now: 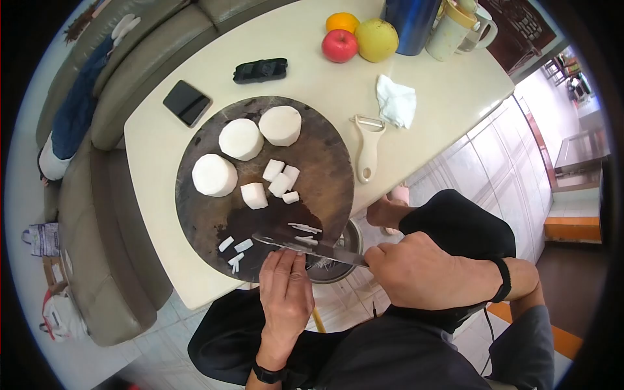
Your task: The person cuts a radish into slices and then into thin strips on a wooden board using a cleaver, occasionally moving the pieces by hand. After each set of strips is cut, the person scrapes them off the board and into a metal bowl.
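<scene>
My right hand [416, 270] grips the handle of a kitchen knife [331, 252], whose blade reaches left over the near edge of a round dark cutting board [201, 214]. Close against the blade, my left hand [285, 292] has its fingers pressed together with the tips down on the board; anything under them is hidden. Beyond the blade lie thin white strips [305, 229], with small pieces [243, 245] to the left. Farther up are several chunks [281, 182] and three thick rounds of peeled white root vegetable [214, 175], which looks like radish.
A peeler [368, 149] and crumpled tissue [396, 102] lie right of the board. Behind are a phone [187, 103], a black case-like object [260, 70], fruit [377, 40] and a blue flask [411, 23]. A metal bowl [354, 244] sits below the table edge.
</scene>
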